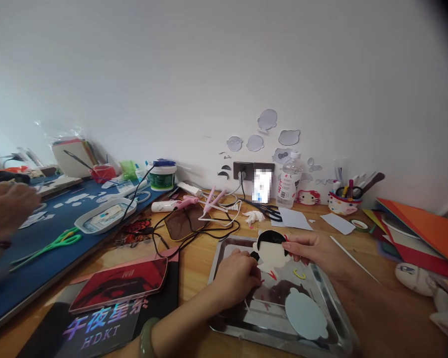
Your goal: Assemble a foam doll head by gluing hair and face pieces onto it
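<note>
My right hand [313, 251] pinches the edge of a cream paper cut-out [272, 254] with a black top, held above the metal tray [339, 318]. My left hand [237, 276] is low over the tray's left side, its fingers curled together. A bit of red shows at those fingertips, but what they hold is too small to make out. Between the hands lie a red V-shaped piece [272, 275] and a yellow curved piece [299, 274]. Nearer to me, a pale blue head-shaped cut-out [306, 314] rests in the tray.
Left of the tray are a red box [123, 283], a phone [182, 223] and tangled cords. Behind stand a water bottle [289, 181] and a pen holder [344, 201]. Coloured sheets [425, 228] lie right. Another person's hand [9, 209] is at far left, near green scissors [61, 242].
</note>
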Tool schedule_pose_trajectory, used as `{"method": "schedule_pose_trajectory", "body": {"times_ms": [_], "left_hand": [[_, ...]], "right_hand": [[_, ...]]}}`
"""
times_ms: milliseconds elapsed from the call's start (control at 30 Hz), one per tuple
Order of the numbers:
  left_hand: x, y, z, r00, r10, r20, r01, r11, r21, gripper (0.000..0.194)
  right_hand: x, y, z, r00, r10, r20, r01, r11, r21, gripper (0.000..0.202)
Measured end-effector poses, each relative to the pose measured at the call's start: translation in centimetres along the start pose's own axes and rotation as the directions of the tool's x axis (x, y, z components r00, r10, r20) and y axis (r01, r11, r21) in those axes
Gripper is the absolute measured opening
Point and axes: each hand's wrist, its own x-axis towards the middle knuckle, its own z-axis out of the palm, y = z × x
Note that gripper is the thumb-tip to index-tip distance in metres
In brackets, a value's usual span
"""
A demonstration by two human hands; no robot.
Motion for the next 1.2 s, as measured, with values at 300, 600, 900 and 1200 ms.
{"method": "schedule_pose_trajectory", "body": {"times_ms": [300,600,900,1200], "left_hand": [[0.4,-0.8,-0.3,0.978,-0.179,-0.105,0.142,0.947,-0.286,0.011],[1.3,-0.6,-4.3,0.968,-0.235,-0.093,0.049,0.535,-0.843,0.017],[0.6,0.2,-5.6,0.976,-0.195,-0.097,0.011,0.487,-0.874,0.017],[0.7,-0.7,-5.6,0.993,-0.102,-0.061,0.003,0.535,-0.845,0.016]], "right_hand": [[0.1,0.1,0.1,1.000,-0.004,-0.014,0.004,1.000,-0.008,0.027],[0.0,0.0,0.3,1.000,0.001,0.015,-0.001,0.999,-0.042,0.029],[0.6,1.0,0.5,0.999,0.051,-0.017,-0.052,0.997,-0.059,0.034],[0.1,0.5,0.5,0.998,0.044,0.049,-0.041,0.997,-0.064,0.031]]}}
